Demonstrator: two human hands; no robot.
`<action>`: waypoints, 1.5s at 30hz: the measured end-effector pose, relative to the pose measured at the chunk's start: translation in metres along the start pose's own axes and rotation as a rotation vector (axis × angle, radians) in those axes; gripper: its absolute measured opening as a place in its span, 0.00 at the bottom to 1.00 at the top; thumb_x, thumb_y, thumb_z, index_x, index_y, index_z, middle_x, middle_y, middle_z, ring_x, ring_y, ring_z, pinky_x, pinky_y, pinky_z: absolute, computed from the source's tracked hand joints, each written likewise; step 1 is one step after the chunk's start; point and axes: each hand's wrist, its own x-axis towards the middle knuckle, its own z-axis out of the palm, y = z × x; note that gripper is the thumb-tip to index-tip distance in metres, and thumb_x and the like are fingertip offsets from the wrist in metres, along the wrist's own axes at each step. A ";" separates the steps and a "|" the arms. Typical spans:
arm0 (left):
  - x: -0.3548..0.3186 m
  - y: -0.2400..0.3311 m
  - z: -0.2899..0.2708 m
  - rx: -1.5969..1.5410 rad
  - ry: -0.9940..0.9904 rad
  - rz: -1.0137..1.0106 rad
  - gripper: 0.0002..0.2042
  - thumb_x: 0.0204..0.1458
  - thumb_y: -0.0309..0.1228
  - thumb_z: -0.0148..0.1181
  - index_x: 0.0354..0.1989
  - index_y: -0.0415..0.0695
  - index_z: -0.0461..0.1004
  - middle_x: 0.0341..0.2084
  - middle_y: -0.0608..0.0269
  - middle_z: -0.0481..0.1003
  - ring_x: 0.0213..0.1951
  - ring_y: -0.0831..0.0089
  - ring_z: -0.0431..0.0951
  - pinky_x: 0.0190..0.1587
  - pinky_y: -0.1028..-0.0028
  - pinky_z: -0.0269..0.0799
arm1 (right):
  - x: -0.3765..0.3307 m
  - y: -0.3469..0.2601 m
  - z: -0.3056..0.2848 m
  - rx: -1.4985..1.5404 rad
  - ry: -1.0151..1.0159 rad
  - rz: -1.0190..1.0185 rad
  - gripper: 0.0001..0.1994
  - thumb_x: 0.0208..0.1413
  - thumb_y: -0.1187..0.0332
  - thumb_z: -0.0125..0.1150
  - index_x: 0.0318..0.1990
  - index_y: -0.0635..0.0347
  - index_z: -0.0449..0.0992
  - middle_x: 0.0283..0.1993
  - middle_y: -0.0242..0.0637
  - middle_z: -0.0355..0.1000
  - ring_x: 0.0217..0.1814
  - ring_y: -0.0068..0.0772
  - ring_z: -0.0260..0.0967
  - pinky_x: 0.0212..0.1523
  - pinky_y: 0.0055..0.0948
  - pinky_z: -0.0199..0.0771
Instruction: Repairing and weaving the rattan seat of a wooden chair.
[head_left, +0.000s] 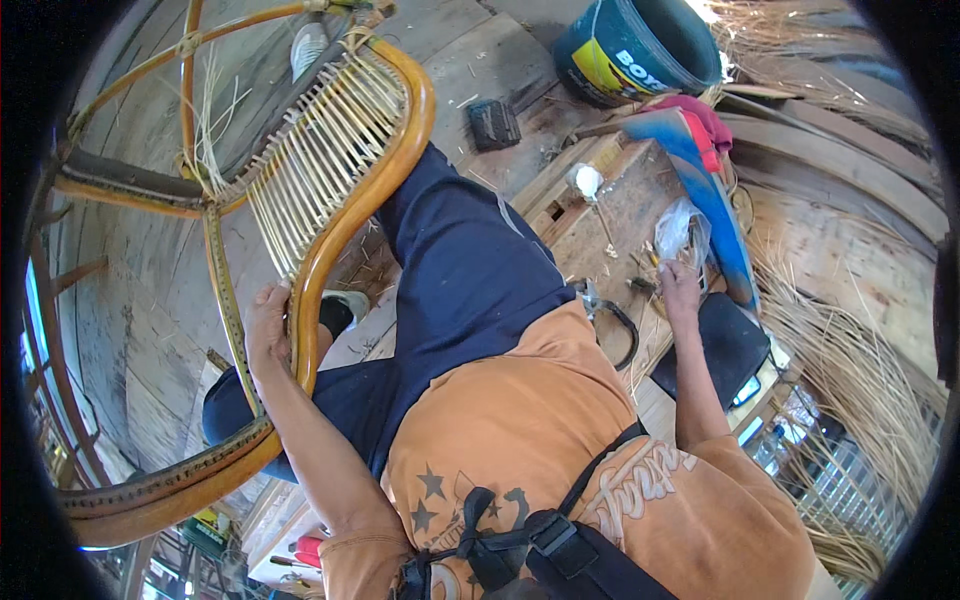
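A curved rattan chair frame (418, 110) leans against my legs on the left. Pale cane strands (325, 150) run side by side across its upper part, and loose strand ends (215, 115) stick up beside them. Closed at the frame's inner edge, just below the last strands, is my left hand (268, 325); its fingers are partly hidden. On the wooden bench to my right, my right hand (681, 287) is closed at the lower end of a clear plastic bag (683, 232). What its fingers pinch is too small to make out.
A dark green bucket (640, 60) stands at the back. On the bench (630, 190) are a white lump on a stick (587, 181), a clamp-like metal tool (610, 320) and a black pouch (715, 350). Cane bundles (830, 340) lie at right. A dark block (493, 125) sits on the wooden floor.
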 end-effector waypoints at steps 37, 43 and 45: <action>-0.012 0.036 0.015 -0.966 -0.091 0.305 0.08 0.51 0.35 0.55 0.33 0.45 0.71 0.28 0.68 0.71 0.35 0.75 0.70 0.38 0.72 0.65 | -0.070 -0.255 0.027 0.683 -1.086 -0.121 0.15 0.52 0.65 0.51 0.44 0.66 0.66 0.33 0.36 0.65 0.35 0.29 0.65 0.38 0.28 0.66; -0.005 0.040 0.033 -1.352 -0.165 0.244 0.06 0.54 0.37 0.52 0.32 0.50 0.67 0.29 0.69 0.70 0.35 0.72 0.70 0.37 0.68 0.64 | -0.094 -0.357 0.118 0.417 -1.150 -0.218 0.13 0.59 0.59 0.45 0.36 0.61 0.65 0.23 0.29 0.61 0.21 0.18 0.60 0.23 0.19 0.61; -0.002 0.045 0.041 -1.355 -0.166 0.226 0.06 0.54 0.38 0.52 0.32 0.50 0.67 0.29 0.69 0.70 0.35 0.72 0.69 0.37 0.68 0.64 | -0.103 -0.369 0.149 0.321 -1.067 -0.301 0.15 0.58 0.56 0.45 0.34 0.62 0.65 0.23 0.32 0.62 0.22 0.21 0.61 0.25 0.21 0.62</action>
